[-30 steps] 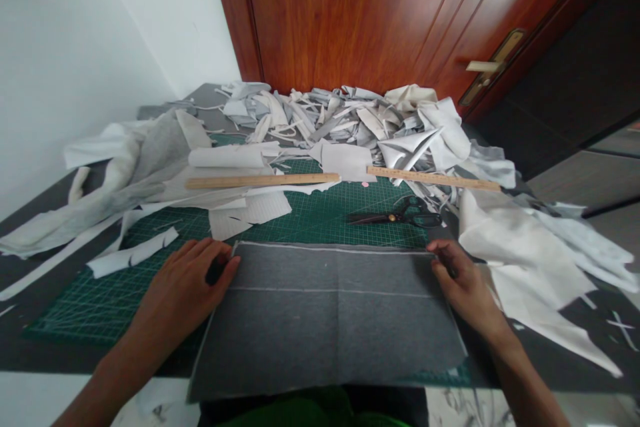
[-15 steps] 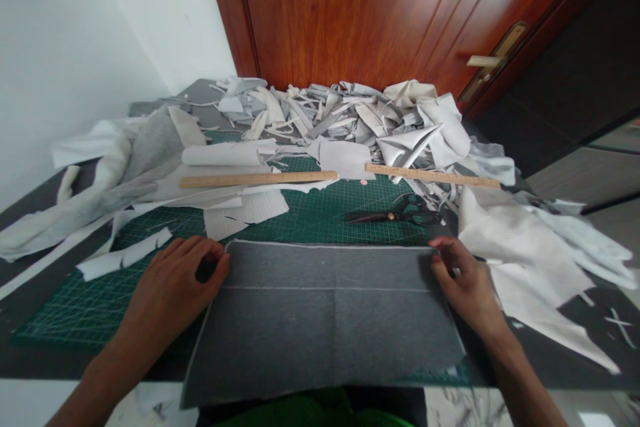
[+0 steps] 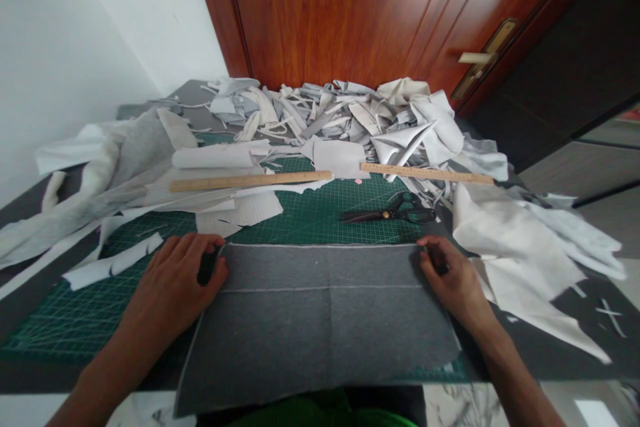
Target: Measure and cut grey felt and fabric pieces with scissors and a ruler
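A grey piece of fabric point(image 3: 320, 333) lies in front of me, with a pale line across it and a crease down its middle. My left hand point(image 3: 185, 280) pinches its far left corner between thumb and fingers. At the far right corner, my right hand point(image 3: 453, 277) grips the same fabric in a pinch. The far edge runs straight between both hands. Underneath is a green cutting mat point(image 3: 307, 220). Beyond the fabric, a pair of black scissors point(image 3: 387, 213) rests on the mat, blades pointing left.
Two wooden rulers, one on the left point(image 3: 250, 180) and one on the right point(image 3: 427, 173), lie past the scissors. A heap of fabric scraps point(image 3: 320, 110) fills the table's back. White cloth point(image 3: 515, 240) lies at right, more rolled cloth point(image 3: 215, 157) at left. Behind stands a wooden door point(image 3: 340, 13).
Both hands keep their pinch on the fabric's far corners. The whole view has shifted slightly, with the background sliding left; the fabric's near left corner appears a little lower.
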`<state>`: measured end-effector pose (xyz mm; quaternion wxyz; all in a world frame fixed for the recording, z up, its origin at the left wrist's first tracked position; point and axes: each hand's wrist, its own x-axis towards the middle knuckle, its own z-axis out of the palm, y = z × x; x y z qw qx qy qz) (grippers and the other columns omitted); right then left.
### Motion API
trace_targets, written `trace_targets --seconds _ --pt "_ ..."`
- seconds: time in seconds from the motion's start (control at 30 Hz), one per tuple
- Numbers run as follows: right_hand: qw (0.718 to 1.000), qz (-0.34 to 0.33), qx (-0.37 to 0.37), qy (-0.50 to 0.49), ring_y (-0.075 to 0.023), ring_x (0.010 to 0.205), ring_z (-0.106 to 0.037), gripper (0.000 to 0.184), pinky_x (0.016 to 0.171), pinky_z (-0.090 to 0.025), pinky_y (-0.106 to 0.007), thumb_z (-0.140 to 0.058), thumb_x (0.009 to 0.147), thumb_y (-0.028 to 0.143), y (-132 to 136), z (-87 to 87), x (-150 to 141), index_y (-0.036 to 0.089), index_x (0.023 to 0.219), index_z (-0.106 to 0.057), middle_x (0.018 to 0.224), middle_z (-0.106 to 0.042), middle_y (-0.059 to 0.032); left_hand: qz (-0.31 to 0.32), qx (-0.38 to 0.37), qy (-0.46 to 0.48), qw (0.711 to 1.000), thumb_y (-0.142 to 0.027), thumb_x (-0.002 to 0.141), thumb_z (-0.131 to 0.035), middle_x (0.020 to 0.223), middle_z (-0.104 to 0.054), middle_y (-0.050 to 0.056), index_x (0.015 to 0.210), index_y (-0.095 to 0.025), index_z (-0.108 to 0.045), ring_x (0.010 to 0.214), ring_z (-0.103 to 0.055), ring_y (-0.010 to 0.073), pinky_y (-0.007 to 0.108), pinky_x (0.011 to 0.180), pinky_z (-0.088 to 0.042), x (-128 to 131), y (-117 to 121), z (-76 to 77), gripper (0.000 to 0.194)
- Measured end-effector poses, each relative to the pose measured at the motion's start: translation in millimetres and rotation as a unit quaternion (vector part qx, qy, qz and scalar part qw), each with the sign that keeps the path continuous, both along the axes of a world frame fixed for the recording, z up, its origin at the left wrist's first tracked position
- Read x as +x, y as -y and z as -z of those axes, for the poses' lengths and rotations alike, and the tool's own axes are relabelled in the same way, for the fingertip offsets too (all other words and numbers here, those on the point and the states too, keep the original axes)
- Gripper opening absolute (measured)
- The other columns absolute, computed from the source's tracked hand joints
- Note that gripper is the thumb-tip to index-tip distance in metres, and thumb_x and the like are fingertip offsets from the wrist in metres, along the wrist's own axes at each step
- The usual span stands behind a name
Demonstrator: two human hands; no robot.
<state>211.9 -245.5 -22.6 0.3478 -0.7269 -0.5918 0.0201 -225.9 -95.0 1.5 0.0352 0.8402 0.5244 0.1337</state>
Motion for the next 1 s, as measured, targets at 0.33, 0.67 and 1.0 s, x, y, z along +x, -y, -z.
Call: trace_targets --seconds 0.33,0.67,1.0 --pt "0.998 -0.030 0.013 0.047 -0.0210 0.073 -0.063 0.014 0.069 -0.050 -0.035 -0.053 0.094 0.024 -1 10.8 6 0.023 0.102 -0.065 0.086 -0.069 -0.0050 0.064 0.021 -0.013 0.998 -0.036 0.094 -0.044 0.114 -0.066 0.013 0.115 -0.023 -0.065 0.110 -0.058 0.0383 0.060 0.101 -0.051 2 -4 1.6 0.033" --pt "0.984 -0.068 -0.002 0.167 -0.0313 0.116 -0.061 0.026 0.098 -0.051 -0.051 -0.051 0.104 0.028 0 7.1 4 0.022 0.122 -0.069 0.131 -0.066 -0.0142 0.115 0.029 -0.031 0.992 -0.043 0.106 -0.033 0.135 -0.063 0.016 0.136 -0.017 -0.060 0.127 -0.058 0.0336 0.055 0.114 -0.046 8 -3 1.9 0.048" --pt "0.961 -0.058 -0.055 0.266 -0.0312 0.097 -0.062 0.031 0.085 -0.049 -0.048 -0.047 0.107 0.030 -2 6.9 1 0.020 0.128 -0.067 0.112 -0.071 -0.0128 0.103 -0.024 0.002 0.994 -0.068 0.104 -0.026 0.118 -0.070 0.013 0.121 -0.020 -0.069 0.112 -0.065 0.0339 0.055 0.104 -0.052 7 -9 8.4 0.066"
